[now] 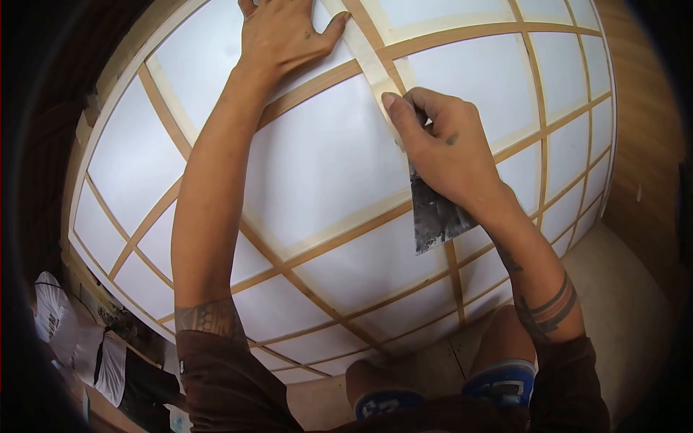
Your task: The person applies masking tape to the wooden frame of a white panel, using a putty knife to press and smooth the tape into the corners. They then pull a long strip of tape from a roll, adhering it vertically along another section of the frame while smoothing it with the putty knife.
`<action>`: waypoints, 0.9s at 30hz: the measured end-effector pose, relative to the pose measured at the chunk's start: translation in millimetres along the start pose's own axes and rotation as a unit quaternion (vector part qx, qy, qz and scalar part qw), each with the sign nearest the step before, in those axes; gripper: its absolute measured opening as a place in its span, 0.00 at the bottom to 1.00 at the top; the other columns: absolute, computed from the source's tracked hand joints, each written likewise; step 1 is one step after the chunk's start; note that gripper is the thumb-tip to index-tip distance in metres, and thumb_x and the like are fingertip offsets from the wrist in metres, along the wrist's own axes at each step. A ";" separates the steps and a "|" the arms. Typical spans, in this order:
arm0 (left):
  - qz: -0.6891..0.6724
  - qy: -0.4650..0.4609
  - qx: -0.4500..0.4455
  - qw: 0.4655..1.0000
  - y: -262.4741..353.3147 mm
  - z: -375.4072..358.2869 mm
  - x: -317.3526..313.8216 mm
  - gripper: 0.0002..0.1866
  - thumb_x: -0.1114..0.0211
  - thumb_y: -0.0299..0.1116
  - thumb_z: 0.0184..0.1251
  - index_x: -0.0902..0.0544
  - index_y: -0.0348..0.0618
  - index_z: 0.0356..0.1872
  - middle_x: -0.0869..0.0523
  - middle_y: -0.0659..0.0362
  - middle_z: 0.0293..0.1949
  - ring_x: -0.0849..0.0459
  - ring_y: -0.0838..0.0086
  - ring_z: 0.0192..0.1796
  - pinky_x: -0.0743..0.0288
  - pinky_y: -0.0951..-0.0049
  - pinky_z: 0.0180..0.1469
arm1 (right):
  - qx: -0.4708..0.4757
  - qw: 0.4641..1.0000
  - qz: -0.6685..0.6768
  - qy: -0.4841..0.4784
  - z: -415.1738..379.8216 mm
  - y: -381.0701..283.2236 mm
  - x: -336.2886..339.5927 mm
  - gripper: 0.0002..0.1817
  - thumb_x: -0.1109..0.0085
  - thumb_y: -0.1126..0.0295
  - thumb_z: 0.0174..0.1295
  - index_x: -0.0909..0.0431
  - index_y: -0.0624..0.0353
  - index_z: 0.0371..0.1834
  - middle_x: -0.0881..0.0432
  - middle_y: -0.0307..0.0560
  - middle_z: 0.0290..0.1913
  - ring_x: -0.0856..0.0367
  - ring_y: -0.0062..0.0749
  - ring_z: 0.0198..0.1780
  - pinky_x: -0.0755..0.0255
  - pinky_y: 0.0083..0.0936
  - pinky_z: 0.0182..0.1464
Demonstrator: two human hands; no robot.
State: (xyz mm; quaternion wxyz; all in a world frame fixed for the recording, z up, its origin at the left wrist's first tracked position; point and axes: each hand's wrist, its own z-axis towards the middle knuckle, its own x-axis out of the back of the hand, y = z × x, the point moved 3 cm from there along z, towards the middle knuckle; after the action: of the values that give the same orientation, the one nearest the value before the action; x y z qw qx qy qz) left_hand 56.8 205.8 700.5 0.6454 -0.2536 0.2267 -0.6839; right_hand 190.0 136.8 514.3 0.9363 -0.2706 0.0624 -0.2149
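Spread over a white pane near the top of a wooden lattice panel (314, 249), my left hand (285, 36) lies palm down, with its thumb stretched toward a strip of masking tape (364, 50). The pale strip runs down along a wooden bar. At its lower end, my right hand (451, 141) is closed, thumb and forefinger pinching the tape. A putty knife (435, 220) is also held in this hand; its dark, smeared blade points down below the palm, and its handle is mostly hidden by my fingers.
More masking tape (346, 232) borders several white panes (317, 159). At lower left is another person (108, 361) in a white shirt and dark trousers. My blue footwear (502, 382) is near the panel's lower edge. A brown wooden surface (642, 123) lies at right.
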 end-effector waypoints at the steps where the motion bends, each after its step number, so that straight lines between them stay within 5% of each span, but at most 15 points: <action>1: 0.006 0.004 -0.004 1.000 -0.9 0.7 -1.7 0.49 0.39 0.58 0.65 0.39 0.36 0.81 0.39 0.42 0.82 0.42 0.40 0.81 0.53 0.36 0.81 | -0.019 0.999 -0.028 -0.006 -0.5 1.0 0.8 0.25 0.42 0.56 0.77 0.21 0.68 0.27 0.33 0.36 0.16 0.39 0.16 0.21 0.41 0.25 0.23; 3: 0.009 -0.004 0.001 1.000 -1.7 1.5 -4.0 0.49 0.39 0.58 0.65 0.39 0.36 0.81 0.40 0.42 0.82 0.42 0.41 0.81 0.54 0.36 0.81 | -0.037 0.998 -0.056 -0.011 0.0 3.2 3.5 0.27 0.41 0.56 0.77 0.22 0.69 0.23 0.34 0.38 0.15 0.38 0.18 0.21 0.40 0.27 0.23; 5: 0.012 -0.012 0.005 1.000 -2.3 1.9 -3.8 0.50 0.39 0.59 0.64 0.40 0.36 0.81 0.40 0.42 0.82 0.43 0.41 0.81 0.54 0.36 0.82 | -0.112 0.991 -0.066 -0.032 2.4 9.9 5.9 0.27 0.41 0.56 0.71 0.21 0.68 0.18 0.23 0.56 0.16 0.24 0.41 0.18 0.27 0.39 0.30; 12: 0.005 -0.068 -0.019 0.998 -1.9 -2.2 2.5 0.58 0.37 0.64 0.56 0.44 0.34 0.82 0.44 0.41 0.83 0.46 0.39 0.83 0.56 0.35 0.82 | -0.160 0.984 -0.058 -0.046 -0.3 8.8 7.0 0.28 0.42 0.54 0.71 0.18 0.69 0.20 0.18 0.59 0.18 0.19 0.45 0.22 0.22 0.38 0.35; 14: 0.008 -0.058 -0.030 0.998 -3.9 -2.5 -0.9 0.59 0.37 0.64 0.55 0.44 0.33 0.82 0.44 0.41 0.83 0.46 0.39 0.83 0.56 0.35 0.82 | -0.131 0.989 -0.061 -0.034 -0.9 14.3 4.6 0.32 0.43 0.51 0.75 0.20 0.71 0.21 0.28 0.43 0.15 0.32 0.22 0.19 0.34 0.29 0.25; 21: -0.028 -0.085 -0.009 0.996 5.4 -4.3 13.5 0.59 0.35 0.62 0.54 0.42 0.33 0.82 0.44 0.41 0.84 0.47 0.41 0.83 0.56 0.37 0.82 | -0.111 0.992 -0.059 -0.028 -0.5 11.7 5.6 0.33 0.42 0.51 0.74 0.24 0.72 0.19 0.33 0.43 0.14 0.36 0.23 0.20 0.36 0.31 0.25; 23: -0.027 -0.087 -0.006 0.996 6.7 -4.5 13.7 0.58 0.34 0.62 0.54 0.42 0.34 0.82 0.44 0.41 0.83 0.48 0.42 0.83 0.56 0.37 0.81 | -0.141 0.986 -0.073 -0.049 -0.8 5.2 8.8 0.27 0.42 0.53 0.70 0.17 0.67 0.21 0.18 0.58 0.19 0.18 0.50 0.23 0.21 0.41 0.37; 27: -0.024 -0.079 0.000 0.997 9.1 -5.6 13.6 0.58 0.33 0.61 0.54 0.41 0.34 0.81 0.43 0.41 0.83 0.48 0.41 0.83 0.56 0.36 0.81 | -0.154 0.984 -0.072 -0.051 -2.0 2.5 11.2 0.27 0.42 0.53 0.70 0.17 0.67 0.20 0.18 0.59 0.19 0.17 0.50 0.24 0.21 0.41 0.38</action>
State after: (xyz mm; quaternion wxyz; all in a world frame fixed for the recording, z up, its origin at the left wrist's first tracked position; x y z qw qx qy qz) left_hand 59.7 191.6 691.2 0.6448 -0.3125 0.1687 -0.6768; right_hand 200.5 132.9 511.2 0.8674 -0.4259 0.0275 -0.2557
